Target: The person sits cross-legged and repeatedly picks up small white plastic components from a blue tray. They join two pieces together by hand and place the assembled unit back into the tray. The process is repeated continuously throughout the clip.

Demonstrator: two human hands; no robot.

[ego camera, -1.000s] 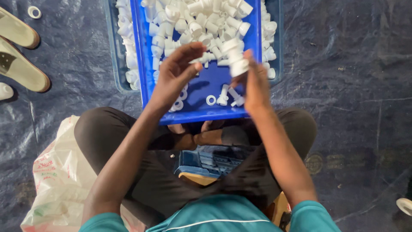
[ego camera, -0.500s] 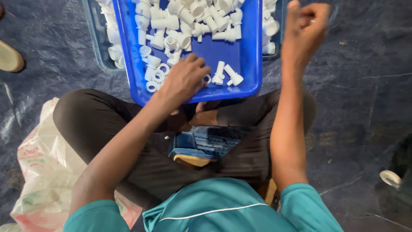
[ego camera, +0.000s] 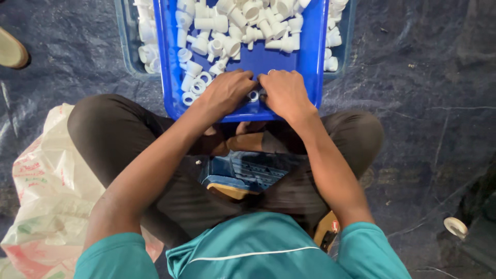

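I see both hands side by side in the blue tray (ego camera: 315,57), near its 6 o'clock edge. My left hand (ego camera: 227,92) and right hand (ego camera: 285,92) curl fingers down over small white rings (ego camera: 252,95); I cannot tell whether either grips. White pipe fittings (ego camera: 243,26) heap at 12 o'clock.

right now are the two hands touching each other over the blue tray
Touching, it seems: in the head view the left hand and right hand meet at the fingertips, no gap showing, low in the blue tray.
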